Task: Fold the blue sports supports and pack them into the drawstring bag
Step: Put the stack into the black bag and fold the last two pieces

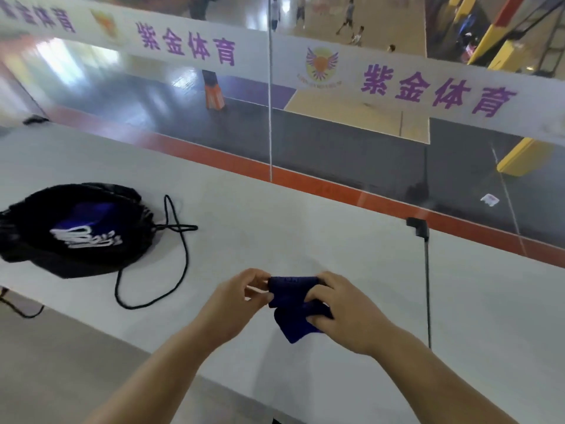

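At the table's (305,234) near edge, toward 6 o'clock in the view, a blue support (290,304) is held between both hands just above the white surface. The left hand (235,304) is pinched on the support's left end, thumb and fingertips closed on the fabric. The right hand (345,313) is clamped over the support's right side, its fingers (318,296) curled across the cloth and covering part of it. The support is bunched into a short roll at the top, with a loose corner hanging toward 6 o'clock below the right hand.

Well apart from the hands, at 9 o'clock, a black bag (76,231) is laid on the table with its mouth open. Blue fabric (88,217) is seen inside the bag, and white lettering is printed on its front. The bag's black cord (183,255) is looped across the table toward 4 o'clock of the bag, ending between bag and hands.

Beyond the table's far edge, at 12 o'clock, a glass barrier with a white banner (428,87) bearing purple characters is seen, with a sports court below it.
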{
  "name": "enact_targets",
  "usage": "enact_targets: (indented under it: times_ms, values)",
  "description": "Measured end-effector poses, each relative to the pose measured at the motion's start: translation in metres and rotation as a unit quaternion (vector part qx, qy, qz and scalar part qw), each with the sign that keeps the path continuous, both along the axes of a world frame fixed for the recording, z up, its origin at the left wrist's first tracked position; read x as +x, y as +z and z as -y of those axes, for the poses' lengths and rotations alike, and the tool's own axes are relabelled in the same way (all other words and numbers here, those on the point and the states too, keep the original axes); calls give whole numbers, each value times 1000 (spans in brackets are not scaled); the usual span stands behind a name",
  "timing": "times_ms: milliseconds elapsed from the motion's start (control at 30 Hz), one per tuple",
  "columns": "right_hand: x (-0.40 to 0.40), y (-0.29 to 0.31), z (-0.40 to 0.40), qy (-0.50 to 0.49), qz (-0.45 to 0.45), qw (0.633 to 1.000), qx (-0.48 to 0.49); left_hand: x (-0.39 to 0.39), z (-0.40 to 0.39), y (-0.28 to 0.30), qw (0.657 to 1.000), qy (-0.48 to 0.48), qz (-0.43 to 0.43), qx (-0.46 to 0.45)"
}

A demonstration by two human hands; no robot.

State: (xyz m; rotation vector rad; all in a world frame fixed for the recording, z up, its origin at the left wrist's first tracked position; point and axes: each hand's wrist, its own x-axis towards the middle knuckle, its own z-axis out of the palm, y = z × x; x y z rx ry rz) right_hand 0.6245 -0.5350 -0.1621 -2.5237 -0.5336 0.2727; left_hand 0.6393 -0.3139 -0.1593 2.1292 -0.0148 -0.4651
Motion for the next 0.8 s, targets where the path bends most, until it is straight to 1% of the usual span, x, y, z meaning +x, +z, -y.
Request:
enact_targets:
  times_ms: [167,300,433,533,700,800]
  values:
    - [1,14,-89,17,30,997,-70,-25,-108,-1,994,-10,32,100]
    - [9,26,-149,42,60,993,-94,-41,-185,0,984,-20,51,167]
    - [24,37,-196,70,76,990,-96,-48,-242,-1,982,25,56,180]
    - [39,39,-222,90,85,988,-92,-44,-269,0,980,55,58,181]
    - [81,31,-259,115,97,986,-72,-15,-309,-2,977,93,59,184]
    - [113,21,-283,122,95,987,-42,10,-331,-5,973,115,60,191]
